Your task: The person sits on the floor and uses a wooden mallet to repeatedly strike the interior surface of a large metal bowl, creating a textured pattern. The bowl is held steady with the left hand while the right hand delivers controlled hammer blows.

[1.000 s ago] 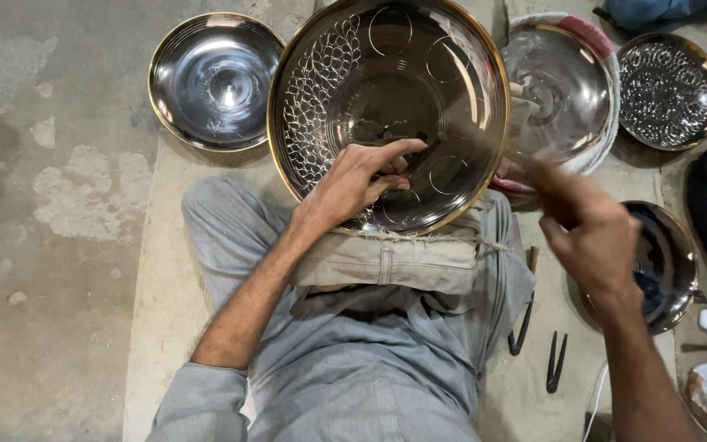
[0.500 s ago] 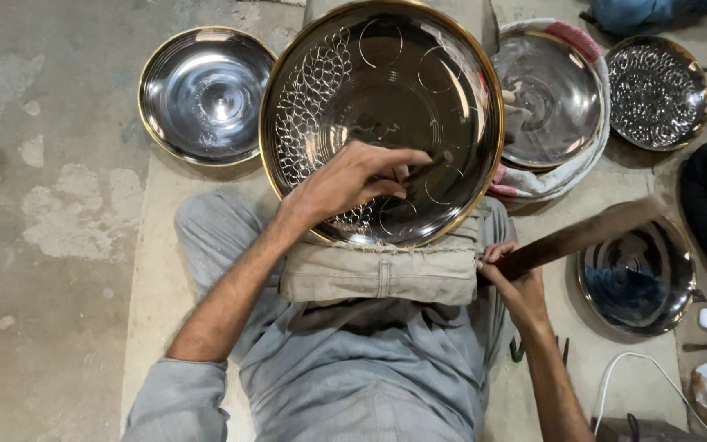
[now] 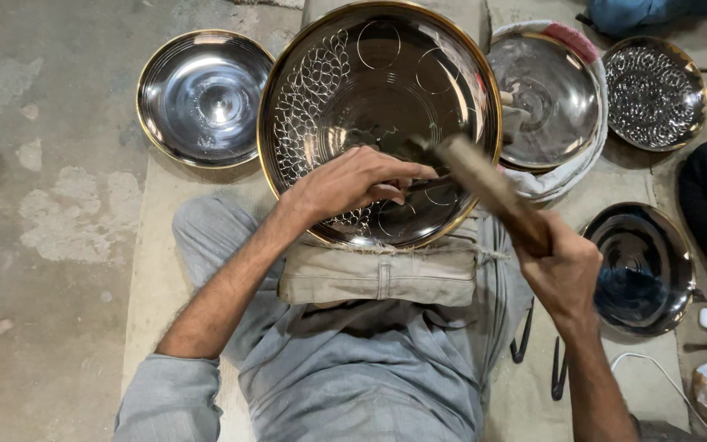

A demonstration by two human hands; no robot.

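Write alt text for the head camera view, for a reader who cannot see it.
Seen from above, a seated person's left hand rests inside a large patterned metal bowl on a folded cloth pad, while the right hand holds a wooden-handled hammer over it. Four smaller metal bowls lie around on the mat.

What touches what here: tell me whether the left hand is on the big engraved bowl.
Touching. The head view shows the left hand resting flat inside the big engraved bowl, fingers pressed on its surface.

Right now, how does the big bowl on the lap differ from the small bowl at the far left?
The big bowl is larger, tilted, with scale and circle patterns; the small bowl lies flat and plain. The left hand presses on the big bowl; nothing touches the small bowl. Both are shiny metal with golden rims.
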